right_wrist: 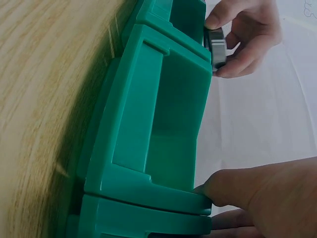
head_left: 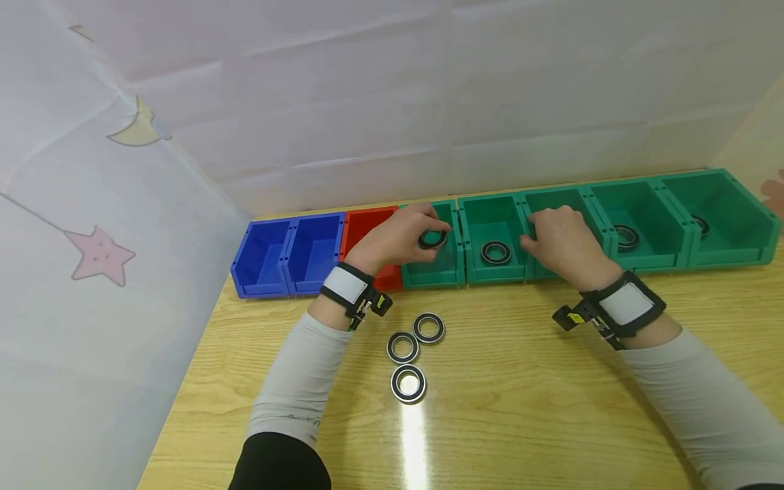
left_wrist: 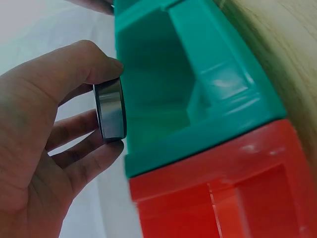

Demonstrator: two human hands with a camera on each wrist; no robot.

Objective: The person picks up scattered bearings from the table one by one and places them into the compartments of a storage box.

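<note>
My left hand point(head_left: 404, 235) pinches a ball bearing point(left_wrist: 112, 110) by its outer edge, thumb on one side and fingers on the other. It holds the bearing on edge over the leftmost green bin point(head_left: 433, 278), right at the bin's rim in the left wrist view. Another bearing point(head_left: 495, 263) lies flat in the second green bin point(head_left: 499, 274). My right hand point(head_left: 566, 245) grips the side walls where the second and third green bins meet, thumb on the rim point(right_wrist: 183, 197) in the right wrist view. It covers much of the third bin point(head_left: 554, 197).
Three bearings point(head_left: 395, 383) lie on the wooden table point(head_left: 502, 395) before the bins. Left of the green bins stand a red bin point(head_left: 367, 216) and two blue bins point(head_left: 262, 289). Bearings point(head_left: 626, 246) also lie in the two rightmost green bins. A white sheet point(head_left: 392, 109) hangs behind.
</note>
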